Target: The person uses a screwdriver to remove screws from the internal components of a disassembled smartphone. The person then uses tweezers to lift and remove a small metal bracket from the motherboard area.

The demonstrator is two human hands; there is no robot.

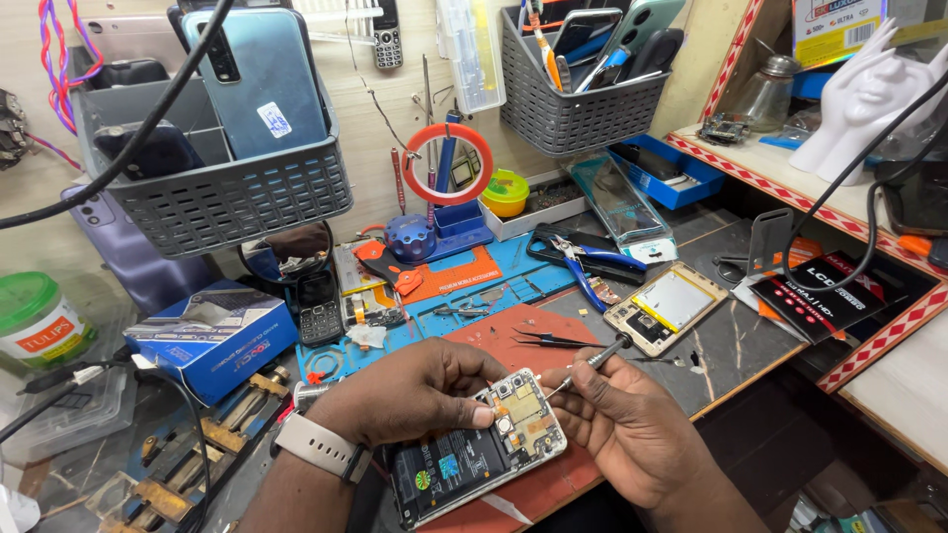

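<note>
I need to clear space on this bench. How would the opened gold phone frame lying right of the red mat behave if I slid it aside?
The gold phone frame lies flat, so it would likely slide, not roll. With its back off, it probably feels light. Exposed parts inside look fragile, and it sits near the pliers.

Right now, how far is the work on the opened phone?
Done: the opened phone has its back off, board and battery exposed. In hand: the left hand steadies it while the right hand sets a screwdriver at its top corner. Left: a second open phone and tweezers lie untouched on the mat.
</note>
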